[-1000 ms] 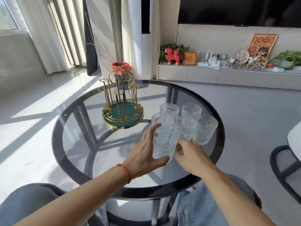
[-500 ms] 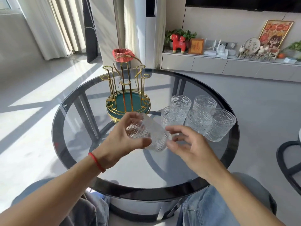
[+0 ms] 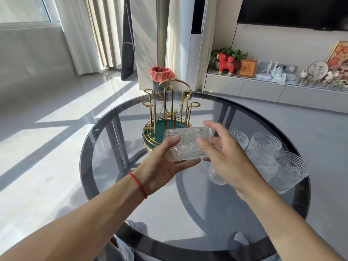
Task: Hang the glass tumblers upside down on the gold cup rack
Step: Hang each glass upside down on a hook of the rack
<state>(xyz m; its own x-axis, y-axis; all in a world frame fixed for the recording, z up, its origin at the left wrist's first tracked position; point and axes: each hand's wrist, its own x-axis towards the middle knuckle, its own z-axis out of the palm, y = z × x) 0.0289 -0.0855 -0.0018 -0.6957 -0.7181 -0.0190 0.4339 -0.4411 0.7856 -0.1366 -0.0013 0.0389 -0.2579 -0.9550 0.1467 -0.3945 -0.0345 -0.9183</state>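
Note:
A patterned glass tumbler is held in the air above the round glass table, just in front of the gold cup rack. It looks turned over, its wider rim toward the rack's base. My left hand grips it from below and the left side. On the tumbler's right side my right hand has its fingers spread, touching or nearly touching the glass. The rack's gold pegs stand bare on a green round base. Several more tumblers stand upright in a cluster at the right, partly hidden by my right hand.
A bin with a red liner stands on the floor behind the rack. A low cabinet with ornaments and a plant runs along the far wall under a dark screen. My knees show under the table's near edge.
My left hand lifted one tumbler out of the cluster, turned it over and carried it left toward the rack. My right hand followed alongside and opened its fingers.

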